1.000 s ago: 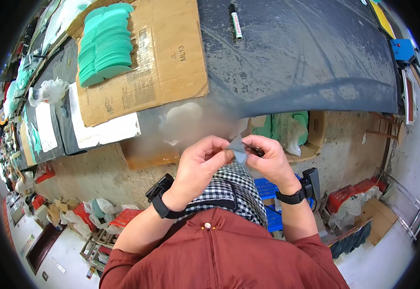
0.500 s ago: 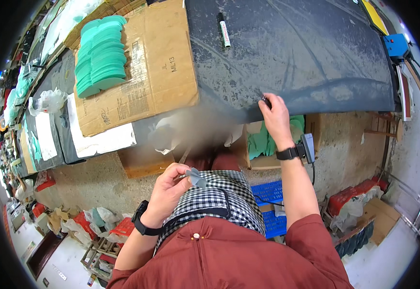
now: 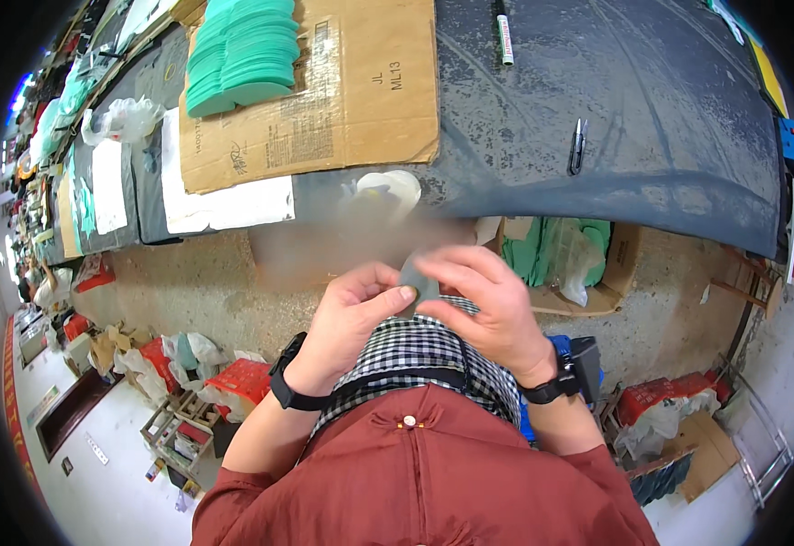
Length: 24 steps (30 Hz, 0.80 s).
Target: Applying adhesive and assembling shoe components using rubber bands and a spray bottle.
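Observation:
My left hand (image 3: 356,314) pinches a small grey piece of thin sheet material (image 3: 422,289) between thumb and fingers, above my checked apron. My right hand (image 3: 488,305) is close against the piece's right side, its thumb and forefinger apart and the fingertips at its edge; how firmly they touch it does not show. On the dark bench top, beyond my right hand, lies a pair of small thread snips (image 3: 578,147). A marker pen (image 3: 503,36) lies farther back.
A stack of green cut sheets (image 3: 242,55) lies on a flattened cardboard box (image 3: 370,100) at the left of the dark bench (image 3: 670,118). Under the bench edge stands an open carton (image 3: 620,287) holding green pieces and clear plastic. A blurred patch hides part of the bench's near edge.
My right hand has let go of the dark snips on the bench and come back to the grey piece. My left hand has moved up and right with it. The view has shifted.

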Tool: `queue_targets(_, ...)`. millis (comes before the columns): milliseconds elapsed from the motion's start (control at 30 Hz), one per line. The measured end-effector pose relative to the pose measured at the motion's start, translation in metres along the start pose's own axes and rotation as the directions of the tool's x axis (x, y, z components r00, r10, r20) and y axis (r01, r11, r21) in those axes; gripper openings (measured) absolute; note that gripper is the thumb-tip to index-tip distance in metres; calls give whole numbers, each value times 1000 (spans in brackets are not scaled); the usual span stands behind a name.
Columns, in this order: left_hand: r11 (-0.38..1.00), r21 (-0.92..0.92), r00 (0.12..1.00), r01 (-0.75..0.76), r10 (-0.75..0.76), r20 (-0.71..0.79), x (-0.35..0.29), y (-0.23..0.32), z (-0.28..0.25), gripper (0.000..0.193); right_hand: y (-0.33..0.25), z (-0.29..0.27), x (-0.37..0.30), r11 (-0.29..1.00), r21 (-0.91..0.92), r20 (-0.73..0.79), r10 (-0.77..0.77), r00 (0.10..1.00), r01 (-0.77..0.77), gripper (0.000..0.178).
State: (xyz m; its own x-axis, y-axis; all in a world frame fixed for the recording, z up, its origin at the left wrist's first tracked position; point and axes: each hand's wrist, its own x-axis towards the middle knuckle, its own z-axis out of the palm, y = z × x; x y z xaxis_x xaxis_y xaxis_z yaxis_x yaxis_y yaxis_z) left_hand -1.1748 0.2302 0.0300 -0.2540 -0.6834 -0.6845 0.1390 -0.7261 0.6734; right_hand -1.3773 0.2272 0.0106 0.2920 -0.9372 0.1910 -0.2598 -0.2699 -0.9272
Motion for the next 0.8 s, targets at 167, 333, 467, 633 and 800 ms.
queue_targets(167, 997, -58, 999, -41, 42, 22, -2, 6, 6, 14, -3, 17, -11, 964, 175, -71, 217, 974, -202, 29)
queue_targets(333, 982, 58, 984, -178, 179, -2, -8, 15, 15, 14, -9, 21, -20, 767, 493, -17, 480, 877, -411, 23)
queue_targets(467, 968, 33, 968, -248, 246, 47, -5, 14, 15, 15, -25, 15, -14, 754, 424, 17, 546, 837, -501, 9)
queue_targets(633, 997, -50, 998, -56, 58, 39, -9, 8, 9, 21, -26, 12, -12, 885, 214, -63, 435, 898, -414, 20)
queue_targets(800, 996, -64, 996, -69, 66, -58, -13, -4, -1, 25, -7, 23, -10, 790, 375, -146, 567, 811, -485, 22)
